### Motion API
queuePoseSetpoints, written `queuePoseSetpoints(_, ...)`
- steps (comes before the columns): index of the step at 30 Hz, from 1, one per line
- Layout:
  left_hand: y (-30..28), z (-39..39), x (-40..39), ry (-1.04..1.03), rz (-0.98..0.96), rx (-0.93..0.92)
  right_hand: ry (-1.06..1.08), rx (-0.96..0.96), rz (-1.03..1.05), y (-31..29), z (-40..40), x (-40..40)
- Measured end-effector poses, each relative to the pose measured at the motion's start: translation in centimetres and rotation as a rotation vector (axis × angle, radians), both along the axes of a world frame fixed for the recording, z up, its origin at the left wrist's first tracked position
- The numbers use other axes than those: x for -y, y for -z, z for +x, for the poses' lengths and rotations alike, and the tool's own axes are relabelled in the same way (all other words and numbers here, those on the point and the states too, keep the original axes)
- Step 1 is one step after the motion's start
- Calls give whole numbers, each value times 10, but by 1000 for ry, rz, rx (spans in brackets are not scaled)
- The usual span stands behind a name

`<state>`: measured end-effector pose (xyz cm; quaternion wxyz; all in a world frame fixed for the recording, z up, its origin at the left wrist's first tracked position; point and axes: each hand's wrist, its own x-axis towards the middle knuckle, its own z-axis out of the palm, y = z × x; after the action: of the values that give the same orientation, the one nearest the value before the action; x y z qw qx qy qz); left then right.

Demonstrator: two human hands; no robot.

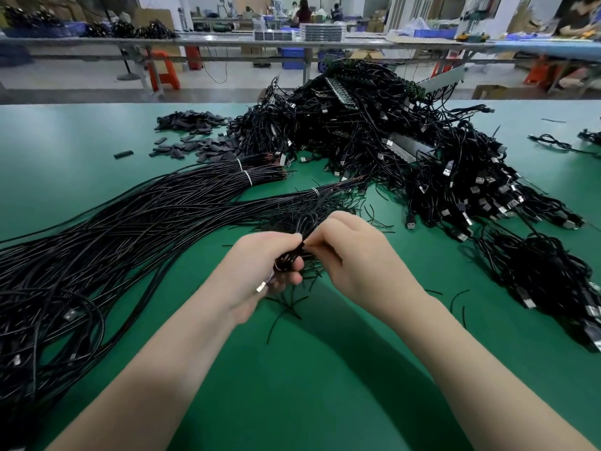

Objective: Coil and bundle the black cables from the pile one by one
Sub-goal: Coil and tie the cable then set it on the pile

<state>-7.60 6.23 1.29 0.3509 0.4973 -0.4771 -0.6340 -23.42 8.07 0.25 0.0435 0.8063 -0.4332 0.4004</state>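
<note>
Head view: a coiled black cable (300, 237) is held between both hands just above the green surface (325, 369), near the middle of the frame. The left hand (260, 268) is curled round the lower part of the coil, its fingers (292, 263) closed on the loops, and a metal plug (261, 287) is seen sticking out below the palm. The right hand (344, 252) is pinched on what appears to be a thin tie at the waist of the coil, so its fingers are narrow and closed. The coil's long axis is set roughly away from the person, with the free loop pointing toward the far edge. It is judged that the tie is being twisted shut, and that the move turns on the pinch lying just right of the left fingertips. Loose straight cables (113, 229) are spread to the left, short ties (292, 304) are scattered underneath, and bundled cables (471, 177) are heaped right and ahead. Open room is left only toward the person.
</note>
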Motion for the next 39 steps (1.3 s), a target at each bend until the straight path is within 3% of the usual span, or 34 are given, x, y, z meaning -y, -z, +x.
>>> queuePoseSetpoints(3,-5,6,3,69,371,-215,7,-257,-174,0,-4,1)
queuePoseSetpoints(6,-1,6,2,85,356,-294,-44,-290,-267,-2,-8,3)
queuePoseSetpoints(9,4,-2,-1,26,117,-324,-20,17,-119,-6,-11,4)
queuePoseSetpoints(12,9,-5,-2,-40,-152,-250,-16,683,472,-13,-7,1)
queuePoseSetpoints(13,10,-6,-3,-50,-240,-198,-28,817,658,-14,-4,0)
queuePoseSetpoints(15,12,-7,-5,-37,-358,-131,-59,884,871,-10,-1,0)
queuePoseSetpoints(19,13,-8,-7,-14,-444,-100,-145,1069,1048,-11,2,-3)
queuePoseSetpoints(23,13,-8,-6,-12,-495,-102,-150,1127,1098,-16,-1,-4)
queuePoseSetpoints(29,16,-7,-6,-107,-756,224,-123,1177,1128,-16,-5,-3)
queuePoseSetpoints(31,14,-6,-5,-115,-783,251,-100,1093,947,-14,-1,-3)
queuePoseSetpoints(32,13,-6,-4,-117,-694,208,-25,890,720,-11,0,-2)
queuePoseSetpoints(34,8,-5,-1,-110,-305,-29,108,268,84,-4,0,0)
queuePoseSetpoints(36,1,-2,-1,-72,163,-315,33,-161,-330,2,-4,1)
queuePoseSetpoints(37,0,0,0,-59,245,-370,3,-231,-385,5,-6,3)
queuePoseSetpoints(39,4,0,2,-47,98,-281,16,-76,-252,7,-8,6)
